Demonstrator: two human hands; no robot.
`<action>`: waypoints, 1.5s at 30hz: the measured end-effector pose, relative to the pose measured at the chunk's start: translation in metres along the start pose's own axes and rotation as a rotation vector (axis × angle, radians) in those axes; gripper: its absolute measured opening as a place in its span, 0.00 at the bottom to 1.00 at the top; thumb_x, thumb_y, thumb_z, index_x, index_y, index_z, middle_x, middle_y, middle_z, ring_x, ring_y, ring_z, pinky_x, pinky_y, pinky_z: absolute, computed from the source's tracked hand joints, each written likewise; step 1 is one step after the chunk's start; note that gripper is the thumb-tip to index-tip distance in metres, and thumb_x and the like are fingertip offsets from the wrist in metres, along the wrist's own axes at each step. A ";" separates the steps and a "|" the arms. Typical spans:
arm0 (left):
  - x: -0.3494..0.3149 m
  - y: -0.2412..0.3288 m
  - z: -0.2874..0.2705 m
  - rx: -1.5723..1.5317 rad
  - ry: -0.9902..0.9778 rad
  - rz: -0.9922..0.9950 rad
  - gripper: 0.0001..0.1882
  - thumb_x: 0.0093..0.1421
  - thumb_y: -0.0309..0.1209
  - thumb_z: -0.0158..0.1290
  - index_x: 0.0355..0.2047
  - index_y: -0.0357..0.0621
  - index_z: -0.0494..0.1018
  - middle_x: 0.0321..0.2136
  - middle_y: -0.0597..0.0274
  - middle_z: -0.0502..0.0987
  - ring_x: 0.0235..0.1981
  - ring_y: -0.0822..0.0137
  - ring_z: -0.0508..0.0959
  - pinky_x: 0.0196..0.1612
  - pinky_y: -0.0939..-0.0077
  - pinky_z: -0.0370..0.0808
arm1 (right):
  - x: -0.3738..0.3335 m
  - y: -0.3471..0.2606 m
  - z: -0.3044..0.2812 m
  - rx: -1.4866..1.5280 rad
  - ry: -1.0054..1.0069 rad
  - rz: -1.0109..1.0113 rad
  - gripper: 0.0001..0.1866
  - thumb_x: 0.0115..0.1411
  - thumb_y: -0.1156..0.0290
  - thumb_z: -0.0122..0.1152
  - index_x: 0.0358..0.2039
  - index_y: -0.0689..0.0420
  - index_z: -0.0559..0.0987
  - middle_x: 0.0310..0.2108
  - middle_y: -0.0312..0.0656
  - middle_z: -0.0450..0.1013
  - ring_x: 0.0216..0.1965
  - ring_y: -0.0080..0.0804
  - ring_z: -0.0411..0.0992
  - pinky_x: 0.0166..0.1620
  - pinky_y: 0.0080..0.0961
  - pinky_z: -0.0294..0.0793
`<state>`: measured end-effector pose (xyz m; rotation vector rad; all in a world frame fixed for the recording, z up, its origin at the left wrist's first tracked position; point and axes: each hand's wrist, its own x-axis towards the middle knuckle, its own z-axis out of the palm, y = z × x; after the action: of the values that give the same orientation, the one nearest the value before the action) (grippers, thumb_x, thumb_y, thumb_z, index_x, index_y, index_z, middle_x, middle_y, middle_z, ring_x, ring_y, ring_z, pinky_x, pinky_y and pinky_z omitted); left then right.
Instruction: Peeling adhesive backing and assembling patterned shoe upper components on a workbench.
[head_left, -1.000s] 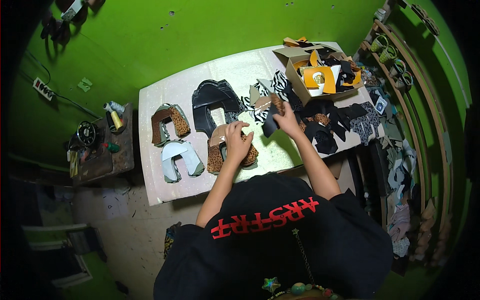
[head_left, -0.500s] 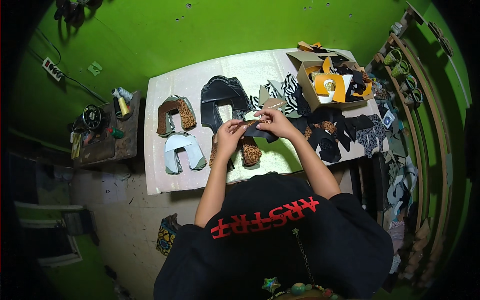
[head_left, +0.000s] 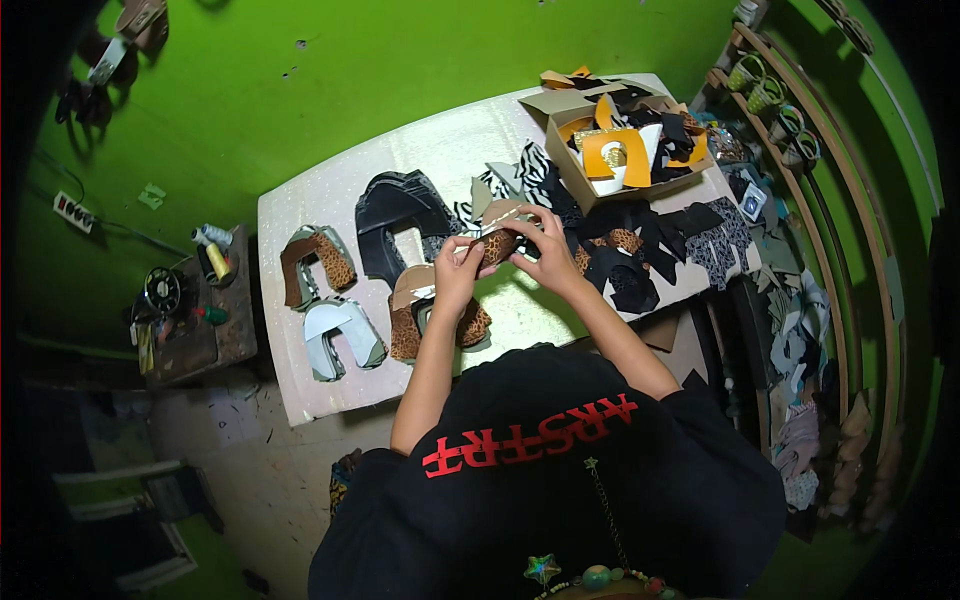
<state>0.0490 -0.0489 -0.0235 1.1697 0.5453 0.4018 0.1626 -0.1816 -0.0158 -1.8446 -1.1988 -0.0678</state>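
My left hand [head_left: 461, 271] and my right hand [head_left: 547, 250] both pinch a small leopard-print shoe-upper piece [head_left: 496, 246], held above the table between them. Its brown patterned side faces up, and fingers cover both of its ends. Beside my left forearm lies a stack of leopard-print U-shaped pieces [head_left: 473, 327], partly hidden by that arm. Beyond my left hand is a stack of black U-shaped pieces [head_left: 382, 222]. Zebra-print scraps [head_left: 537, 172] spread just past my right hand.
On the white table [head_left: 290, 390], stacks of white [head_left: 326, 318] and brown-leopard U-shaped pieces [head_left: 297, 280] lie left. A cardboard box [head_left: 585, 185] of scraps stands back right, near black cut-outs [head_left: 630, 285]. A sewing-machine table [head_left: 225, 330] is left; a wooden rack [head_left: 815, 230] right.
The held piece has turned from its black side to its leopard-print side. My hands are still together on it. The view has swung, shifting the table left in the picture.
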 end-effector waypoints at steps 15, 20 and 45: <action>0.042 -0.035 0.037 0.035 0.133 -0.024 0.08 0.59 0.28 0.47 0.36 0.42 0.61 0.28 0.57 0.76 0.25 0.72 0.76 0.25 0.84 0.71 | -0.054 0.071 -0.056 -0.065 0.024 0.216 0.08 0.39 0.80 0.63 0.21 0.54 0.77 0.39 0.40 0.66 0.44 0.41 0.62 0.47 0.31 0.63; 0.046 -0.044 0.027 0.099 0.153 -0.081 0.07 0.58 0.29 0.49 0.36 0.41 0.65 0.28 0.59 0.75 0.24 0.75 0.73 0.27 0.83 0.70 | -0.071 0.112 -0.069 -0.075 -0.160 0.319 0.05 0.43 0.79 0.59 0.21 0.53 0.78 0.39 0.42 0.67 0.44 0.42 0.63 0.49 0.32 0.62; 0.027 -0.082 0.046 0.636 0.135 -0.163 0.20 0.54 0.35 0.52 0.44 0.38 0.66 0.37 0.58 0.71 0.38 0.67 0.71 0.41 0.76 0.67 | -0.030 0.133 -0.083 0.298 0.297 0.533 0.07 0.46 0.78 0.59 0.26 0.59 0.71 0.23 0.35 0.68 0.23 0.19 0.66 0.27 0.17 0.65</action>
<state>0.0996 -0.0963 -0.0930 1.6979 0.9207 0.1653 0.2793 -0.2769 -0.0681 -1.7537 -0.4621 0.1257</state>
